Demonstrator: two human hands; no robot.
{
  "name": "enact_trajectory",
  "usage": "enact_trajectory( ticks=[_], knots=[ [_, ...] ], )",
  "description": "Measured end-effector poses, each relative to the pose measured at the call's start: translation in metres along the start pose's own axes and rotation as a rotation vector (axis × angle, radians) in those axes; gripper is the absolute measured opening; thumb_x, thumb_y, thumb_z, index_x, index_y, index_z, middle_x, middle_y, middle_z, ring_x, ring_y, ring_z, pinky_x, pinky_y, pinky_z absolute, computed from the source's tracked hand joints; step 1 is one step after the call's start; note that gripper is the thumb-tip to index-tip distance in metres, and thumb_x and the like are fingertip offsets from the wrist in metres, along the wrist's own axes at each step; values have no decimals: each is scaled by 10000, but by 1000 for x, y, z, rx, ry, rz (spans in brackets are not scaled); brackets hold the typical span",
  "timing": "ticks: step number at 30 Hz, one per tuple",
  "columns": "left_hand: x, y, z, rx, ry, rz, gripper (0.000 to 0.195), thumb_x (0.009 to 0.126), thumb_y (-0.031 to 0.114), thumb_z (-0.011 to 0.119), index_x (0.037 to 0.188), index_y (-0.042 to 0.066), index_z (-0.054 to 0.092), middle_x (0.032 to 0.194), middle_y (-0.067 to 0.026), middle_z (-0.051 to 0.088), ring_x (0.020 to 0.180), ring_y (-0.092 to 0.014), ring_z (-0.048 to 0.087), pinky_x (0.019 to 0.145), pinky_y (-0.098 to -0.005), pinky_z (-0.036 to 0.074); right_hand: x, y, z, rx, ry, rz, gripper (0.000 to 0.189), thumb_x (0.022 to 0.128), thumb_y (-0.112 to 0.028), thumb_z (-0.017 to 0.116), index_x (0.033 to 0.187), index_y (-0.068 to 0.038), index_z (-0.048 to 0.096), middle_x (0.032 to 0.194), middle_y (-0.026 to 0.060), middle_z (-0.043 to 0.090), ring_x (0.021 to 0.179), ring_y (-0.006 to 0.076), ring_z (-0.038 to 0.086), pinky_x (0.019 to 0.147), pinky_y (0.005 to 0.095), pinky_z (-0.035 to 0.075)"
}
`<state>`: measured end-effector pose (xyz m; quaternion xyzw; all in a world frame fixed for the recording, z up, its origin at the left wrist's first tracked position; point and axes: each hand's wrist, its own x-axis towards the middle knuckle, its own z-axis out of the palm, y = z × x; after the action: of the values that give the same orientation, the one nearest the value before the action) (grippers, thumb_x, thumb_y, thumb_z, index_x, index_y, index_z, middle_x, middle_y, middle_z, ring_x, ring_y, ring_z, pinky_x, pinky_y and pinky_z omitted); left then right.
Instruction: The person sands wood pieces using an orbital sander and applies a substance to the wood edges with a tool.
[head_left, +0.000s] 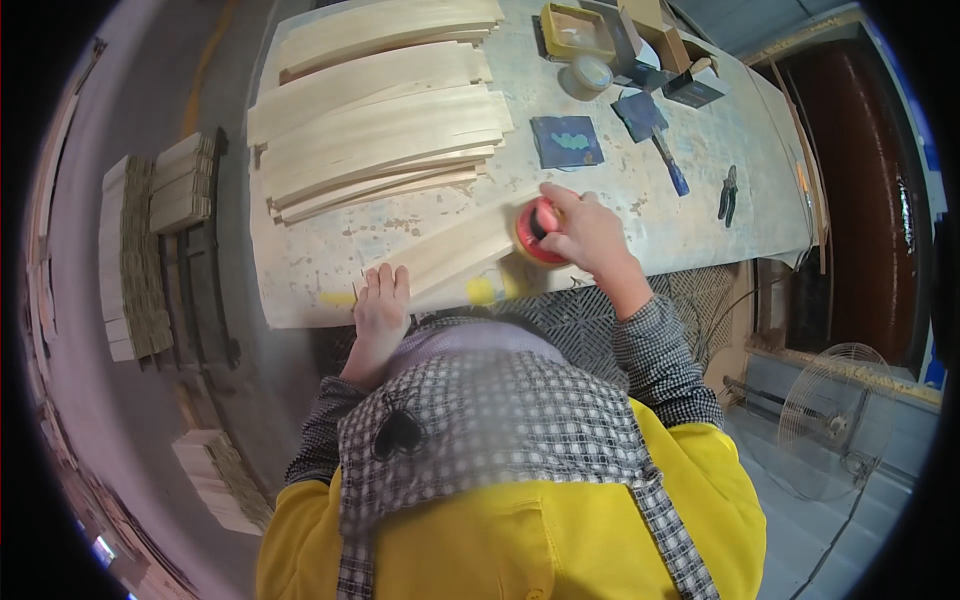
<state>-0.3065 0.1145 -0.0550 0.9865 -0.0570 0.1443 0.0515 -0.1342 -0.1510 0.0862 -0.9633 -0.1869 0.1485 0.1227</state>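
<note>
A pale wooden board (457, 247) lies slantwise near the front edge of the worktable (315, 262). My left hand (381, 307) holds its left end, fingers laid over the top; the thumb is hard to make out. Toward the board's other end, my right hand (589, 229) grips a round red hand sander (534, 234) with a yellowish rim. The sander sits on the board and hides part of it. Behind the board are several stacks of similar wooden boards (382, 142), their ends uneven.
Right of the stacks lie a dark square pad (568, 142), another pad (640, 116), a blue-handled brush or scraper (671, 165) and pliers (727, 196). Farther back stand a yellow tub (576, 31), a round container (586, 77) and open boxes (694, 81). A wire-guarded fan (832, 420) stands lower right.
</note>
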Motion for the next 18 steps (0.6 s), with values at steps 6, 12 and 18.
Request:
enact_trajectory(
  ticks=[6, 12, 18],
  knots=[
    [4, -6, -1, -75, -81, -43, 363, 745, 73, 517, 1099, 30, 583, 1081, -144, 588, 981, -324, 587, 748, -384, 526, -18, -77, 22, 169, -176, -203, 537, 706, -318, 674, 1224, -321, 531, 955, 229, 579, 843, 406, 610, 721, 455, 505],
    [17, -27, -16, -347, -121, -68, 327, 720, 71, 551, 1041, 52, 610, 979, -127, 640, 842, -314, 619, 714, -408, 530, -32, -67, 30, 225, -3, -293, 413, 827, -295, 583, 1230, -353, 520, 1045, 225, 545, 853, 400, 616, 723, 466, 517],
    [33, -50, -9, -390, -151, 5, 277, 709, 80, 615, 984, 95, 640, 802, -102, 659, 660, -308, 622, 581, -386, 495, -19, -21, 12, 143, 228, 45, 492, 771, -290, 632, 1247, -342, 521, 982, 204, 548, 748, 374, 620, 680, 450, 528]
  ],
)
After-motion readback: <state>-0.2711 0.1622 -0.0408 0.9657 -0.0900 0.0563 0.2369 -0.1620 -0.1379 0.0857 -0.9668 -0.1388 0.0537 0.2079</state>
